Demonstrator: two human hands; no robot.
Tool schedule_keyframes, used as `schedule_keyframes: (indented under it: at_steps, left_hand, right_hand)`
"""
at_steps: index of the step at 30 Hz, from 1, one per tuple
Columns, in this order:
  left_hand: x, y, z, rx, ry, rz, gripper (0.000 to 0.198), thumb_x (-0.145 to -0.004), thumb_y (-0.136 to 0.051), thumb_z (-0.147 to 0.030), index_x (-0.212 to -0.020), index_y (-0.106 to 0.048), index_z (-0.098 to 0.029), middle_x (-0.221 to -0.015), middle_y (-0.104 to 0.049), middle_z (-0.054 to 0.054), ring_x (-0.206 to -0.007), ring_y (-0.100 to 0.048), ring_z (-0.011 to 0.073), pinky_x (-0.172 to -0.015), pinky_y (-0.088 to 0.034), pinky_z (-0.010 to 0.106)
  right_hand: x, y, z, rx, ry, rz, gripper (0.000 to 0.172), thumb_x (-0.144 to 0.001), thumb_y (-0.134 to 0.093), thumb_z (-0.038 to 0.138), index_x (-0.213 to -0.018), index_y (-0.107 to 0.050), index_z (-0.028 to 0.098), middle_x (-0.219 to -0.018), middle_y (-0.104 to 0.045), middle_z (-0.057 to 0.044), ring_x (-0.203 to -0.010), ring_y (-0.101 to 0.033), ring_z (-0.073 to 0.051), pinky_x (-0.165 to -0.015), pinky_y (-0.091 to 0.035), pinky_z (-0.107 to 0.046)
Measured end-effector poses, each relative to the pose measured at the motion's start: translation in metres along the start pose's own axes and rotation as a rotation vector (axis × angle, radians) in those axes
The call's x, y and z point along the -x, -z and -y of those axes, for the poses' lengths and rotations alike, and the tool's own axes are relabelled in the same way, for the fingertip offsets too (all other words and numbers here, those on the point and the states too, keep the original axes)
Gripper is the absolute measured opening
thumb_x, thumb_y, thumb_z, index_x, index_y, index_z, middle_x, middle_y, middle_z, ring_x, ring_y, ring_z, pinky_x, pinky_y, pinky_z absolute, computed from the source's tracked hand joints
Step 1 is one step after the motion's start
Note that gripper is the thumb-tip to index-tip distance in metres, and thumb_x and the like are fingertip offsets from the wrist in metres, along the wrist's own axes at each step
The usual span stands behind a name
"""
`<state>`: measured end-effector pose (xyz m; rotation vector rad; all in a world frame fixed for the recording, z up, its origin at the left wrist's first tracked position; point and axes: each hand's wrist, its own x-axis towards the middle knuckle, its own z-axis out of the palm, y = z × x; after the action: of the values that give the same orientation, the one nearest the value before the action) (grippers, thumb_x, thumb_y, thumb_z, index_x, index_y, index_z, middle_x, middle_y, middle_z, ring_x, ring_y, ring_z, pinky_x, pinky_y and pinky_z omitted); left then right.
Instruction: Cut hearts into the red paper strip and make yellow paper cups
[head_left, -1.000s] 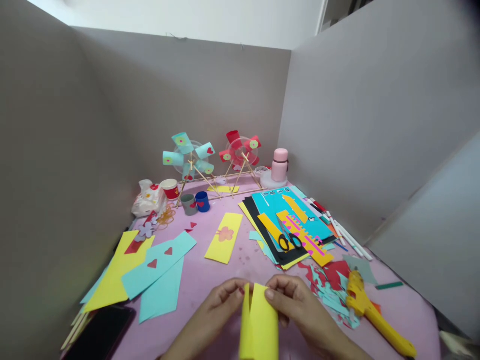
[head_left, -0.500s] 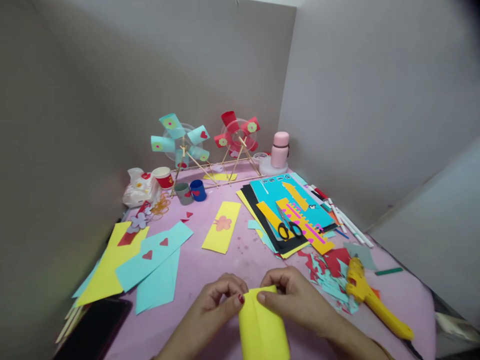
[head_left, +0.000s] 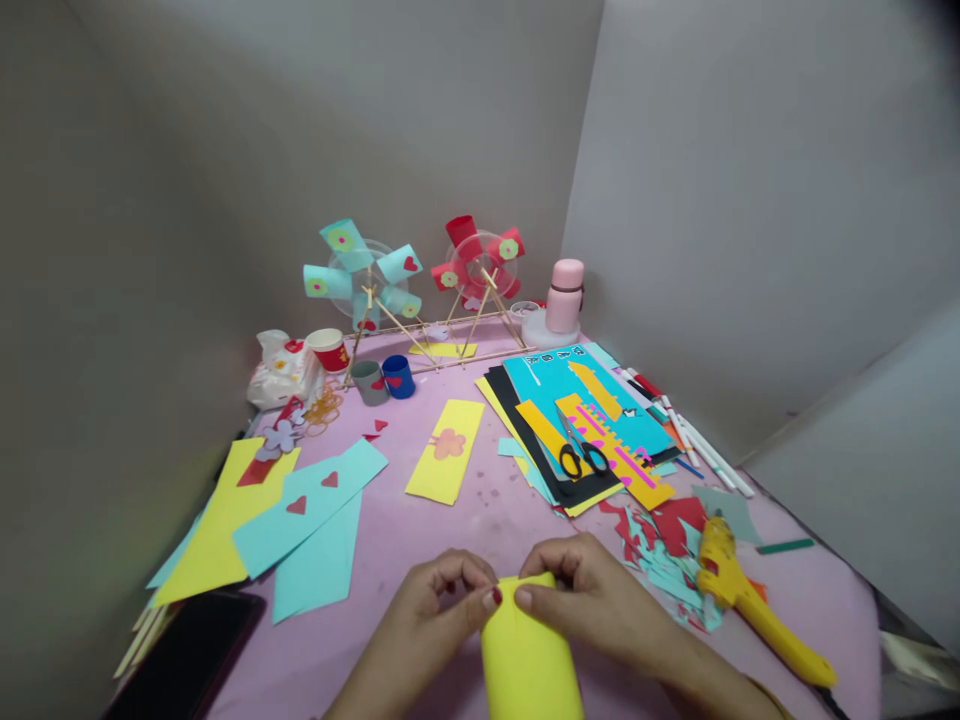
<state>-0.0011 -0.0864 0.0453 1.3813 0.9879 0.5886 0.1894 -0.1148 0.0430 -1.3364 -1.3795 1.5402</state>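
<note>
A piece of yellow paper (head_left: 531, 660), curled round into a flattened tube, is held close to me at the table's front. My left hand (head_left: 450, 610) pinches its upper left edge between thumb and fingers. On the upper right, my right hand (head_left: 581, 590) grips the same paper, thumb pressed on its face near the overlapping seam. The tube's lower end runs out of the picture. Beyond the hands lies a flat yellow strip (head_left: 459, 480) with an orange paper flower (head_left: 449, 444) on it.
Scissors (head_left: 577, 460) rest on stacked coloured sheets (head_left: 517, 400). At right are paper scraps (head_left: 660, 560), markers (head_left: 709, 450) and a yellow glue gun (head_left: 772, 620). Blue strips (head_left: 315, 560) and a phone (head_left: 187, 655) lie left. Two paper-bladed wheels (head_left: 369, 285) stand behind, near a pink bottle (head_left: 565, 300).
Both hands keep their hold on the yellow paper, with the left thumb shifted slightly right toward the seam. The whole view has shifted a little.
</note>
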Motion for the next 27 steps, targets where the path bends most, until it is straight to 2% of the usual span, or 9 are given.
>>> schedule_keyframes:
  at_steps: [14,19,22,24,27]
  left_hand:
    - [0.004,-0.004,-0.004,-0.095,0.023,-0.048,0.027,-0.078,-0.062,-0.042,-0.072,-0.063,-0.016,-0.067,-0.055,-0.001,-0.068,-0.046,0.0158,-0.063,-0.035,0.024]
    - [0.004,-0.01,-0.005,-0.097,0.015,-0.066,0.024,-0.078,-0.061,-0.039,-0.072,-0.062,-0.017,-0.066,-0.053,-0.002,-0.065,-0.044,0.0146,-0.06,-0.034,0.023]
    - [0.004,-0.012,-0.006,-0.117,-0.012,-0.074,0.021,-0.078,-0.061,-0.038,-0.072,-0.063,-0.017,-0.069,-0.056,-0.001,-0.068,-0.047,0.0157,-0.064,-0.036,0.023]
    - [0.005,-0.013,-0.005,-0.102,-0.049,-0.147,0.019,-0.077,-0.063,-0.037,-0.08,-0.066,-0.018,-0.079,-0.06,0.002,-0.077,-0.05,0.0183,-0.07,-0.038,0.025]
    - [0.01,-0.013,0.002,0.005,-0.072,-0.408,0.026,-0.077,-0.064,-0.042,-0.091,-0.065,-0.02,-0.088,-0.062,0.003,-0.084,-0.052,0.0197,-0.073,-0.04,0.025]
  right_hand:
    - [0.002,0.002,0.005,-0.002,-0.011,0.026,0.018,-0.075,-0.062,0.029,-0.07,-0.064,0.012,-0.062,-0.056,0.001,-0.056,-0.047,-0.01,-0.052,-0.035,-0.021]
    - [0.001,0.002,0.003,-0.02,-0.004,0.073,0.025,-0.076,-0.064,0.036,-0.072,-0.066,0.012,-0.061,-0.057,0.001,-0.055,-0.048,-0.01,-0.052,-0.035,-0.02]
    - [0.002,0.001,0.003,-0.011,-0.011,0.078,0.027,-0.076,-0.064,0.037,-0.07,-0.066,0.011,-0.061,-0.057,0.001,-0.055,-0.047,-0.01,-0.051,-0.034,-0.02]
    - [0.002,0.001,0.003,-0.021,-0.005,0.049,0.028,-0.076,-0.063,0.038,-0.069,-0.064,0.011,-0.06,-0.055,0.001,-0.055,-0.046,-0.01,-0.052,-0.034,-0.02]
    - [0.001,0.001,0.001,-0.05,0.026,-0.053,0.033,-0.077,-0.063,0.044,-0.067,-0.062,0.012,-0.058,-0.05,0.003,-0.053,-0.04,-0.009,-0.05,-0.03,-0.02]
